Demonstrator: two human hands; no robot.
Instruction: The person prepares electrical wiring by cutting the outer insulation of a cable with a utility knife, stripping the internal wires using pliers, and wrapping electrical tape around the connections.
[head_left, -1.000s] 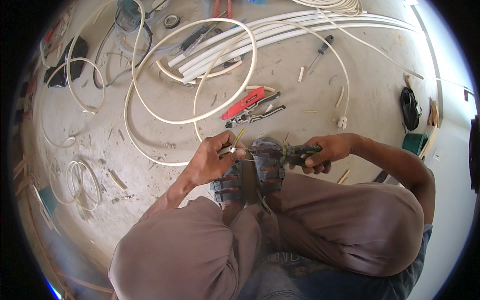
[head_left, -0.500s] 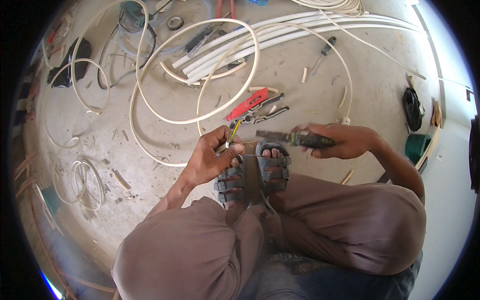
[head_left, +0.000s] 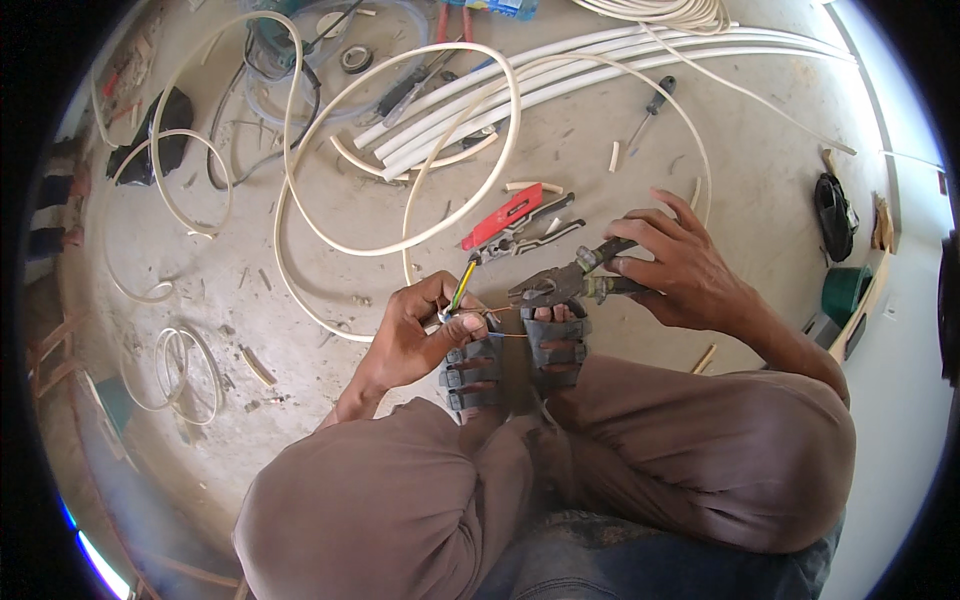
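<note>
Pinching the yellow-green wire (head_left: 462,288) and thin copper strands just above the sandals (head_left: 515,360), the left hand (head_left: 425,335) sits immediately left of the pliers (head_left: 562,285), which the right hand (head_left: 685,270) grips, their nose apparently pointing leftward at the wire.

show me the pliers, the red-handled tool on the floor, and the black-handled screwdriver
pliers (head_left: 560,285), head view, on the jaws' pivot.
red-handled tool (head_left: 503,215), head view, on its red grip.
black-handled screwdriver (head_left: 661,92), head view, on its handle.

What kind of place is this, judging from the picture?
Probably a building site during electrical wiring: a bare, dusty concrete floor, loose white cable, white conduit pipes and scattered hand tools.
</note>
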